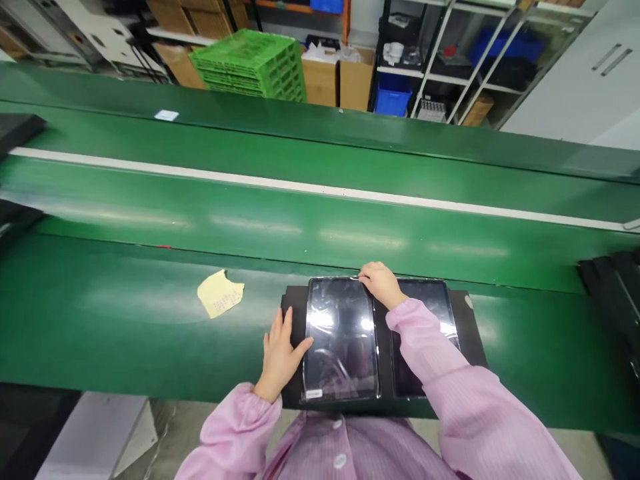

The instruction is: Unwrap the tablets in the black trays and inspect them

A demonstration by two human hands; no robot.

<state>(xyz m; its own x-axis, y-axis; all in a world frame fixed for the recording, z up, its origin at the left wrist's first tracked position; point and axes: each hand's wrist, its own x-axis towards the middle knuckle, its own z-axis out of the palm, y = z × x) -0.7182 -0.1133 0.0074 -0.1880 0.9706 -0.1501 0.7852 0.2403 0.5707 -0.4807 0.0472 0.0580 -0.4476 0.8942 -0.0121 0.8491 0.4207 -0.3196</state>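
A black tray (293,298) lies on the green work surface close to my body. Two glossy dark screen panels rest side by side in it, the left panel (340,353) and the right panel (425,291), which is partly covered by my sleeve. My left hand (281,357) lies with fingers spread over the tray's left side, its thumb at the left panel's edge. With fingers pinched together, my right hand (381,283) grips the left panel at its top right corner; whether it holds the panel itself or a clear film on it is hard to see. A small white label (314,394) marks the panel's lower left corner.
A torn yellow paper (220,293) lies left of the tray. Beyond is a green conveyor belt (280,213) with a pale rail (300,185). Black objects stand at the right end (613,300) and left end (17,217). Green crates (255,63) and shelves stand behind.
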